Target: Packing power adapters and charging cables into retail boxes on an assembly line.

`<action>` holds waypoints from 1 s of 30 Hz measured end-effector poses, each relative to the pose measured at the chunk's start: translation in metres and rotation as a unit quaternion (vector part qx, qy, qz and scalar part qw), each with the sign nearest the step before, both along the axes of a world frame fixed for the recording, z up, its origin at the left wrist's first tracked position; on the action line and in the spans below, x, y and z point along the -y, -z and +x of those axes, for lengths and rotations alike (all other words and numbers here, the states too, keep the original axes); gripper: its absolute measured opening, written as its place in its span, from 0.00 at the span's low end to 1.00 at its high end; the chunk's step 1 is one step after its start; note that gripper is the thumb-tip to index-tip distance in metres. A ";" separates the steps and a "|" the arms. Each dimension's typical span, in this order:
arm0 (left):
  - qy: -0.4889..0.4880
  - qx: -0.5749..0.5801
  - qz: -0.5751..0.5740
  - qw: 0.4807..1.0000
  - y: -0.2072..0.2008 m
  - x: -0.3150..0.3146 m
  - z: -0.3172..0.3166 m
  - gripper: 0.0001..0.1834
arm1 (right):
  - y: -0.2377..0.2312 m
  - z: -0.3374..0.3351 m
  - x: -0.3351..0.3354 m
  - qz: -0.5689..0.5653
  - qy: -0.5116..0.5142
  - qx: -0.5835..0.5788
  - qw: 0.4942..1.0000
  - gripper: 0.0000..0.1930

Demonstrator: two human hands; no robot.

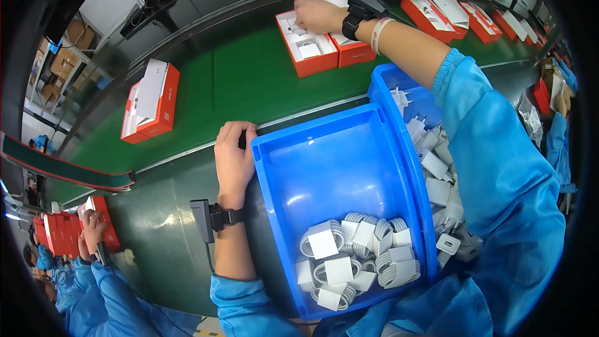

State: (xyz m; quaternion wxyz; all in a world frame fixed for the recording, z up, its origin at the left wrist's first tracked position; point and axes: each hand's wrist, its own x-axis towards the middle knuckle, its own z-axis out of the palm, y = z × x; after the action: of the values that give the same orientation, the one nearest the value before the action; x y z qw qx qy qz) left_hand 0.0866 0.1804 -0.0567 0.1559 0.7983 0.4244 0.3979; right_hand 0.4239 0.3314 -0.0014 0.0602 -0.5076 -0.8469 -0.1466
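My right hand (317,16) reaches over an open red box (307,50) on the green conveyor. Its fingers are bent down into the white insert, closed, and whatever they hold is hidden. A white charger plug (308,50) sits in the near part of that box. My left hand (234,157) rests at the conveyor's near edge, beside the corner of a blue bin (264,178); its fingers curl loosely, thumb apart, with nothing seen in them. Coiled white cables (337,269) with paper wraps lie in the bin's near end.
A second blue bin (377,85) of white charger plugs (435,165) stands at the right, partly under my right arm. Another red box (163,101) lies left on the belt; further red boxes (430,15) line the far right. At lower left, a co-worker's hand (93,229) touches red boxes.
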 end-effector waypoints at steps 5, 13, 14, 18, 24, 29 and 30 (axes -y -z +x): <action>0.013 0.015 -0.021 1.000 -0.002 0.001 0.006 0.05 | -0.059 -0.009 0.034 -0.074 0.025 -0.036 0.996 0.12; 0.005 -0.015 -0.017 1.000 -0.006 0.008 -0.003 0.05 | -0.114 0.024 0.223 -0.178 -0.229 -0.144 0.946 0.13; 0.001 -0.017 -0.012 1.000 -0.006 0.011 0.004 0.05 | -0.113 0.040 0.244 -0.193 -0.193 -0.149 0.951 0.12; 0.018 -0.041 0.019 0.999 -0.005 0.013 0.012 0.07 | -0.087 0.133 0.299 -0.086 -0.100 -0.246 0.960 0.12; 0.013 -0.110 0.034 0.993 -0.003 0.018 0.021 0.15 | 0.023 0.202 0.331 0.034 0.108 -0.618 0.778 0.14; 0.005 -0.137 0.062 0.989 -0.029 0.049 0.050 0.15 | 0.056 0.187 0.331 0.006 0.034 -0.686 0.727 0.19; 0.005 -0.139 0.061 0.988 -0.025 0.047 0.053 0.15 | 0.058 0.188 0.332 0.008 0.037 -0.681 0.732 0.20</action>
State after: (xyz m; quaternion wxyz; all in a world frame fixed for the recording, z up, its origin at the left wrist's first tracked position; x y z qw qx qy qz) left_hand 0.1400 0.1334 -0.0319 0.0490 0.8560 0.4126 0.3075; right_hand 0.6116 -0.0003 -0.0599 0.6192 -0.5017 -0.5590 0.2290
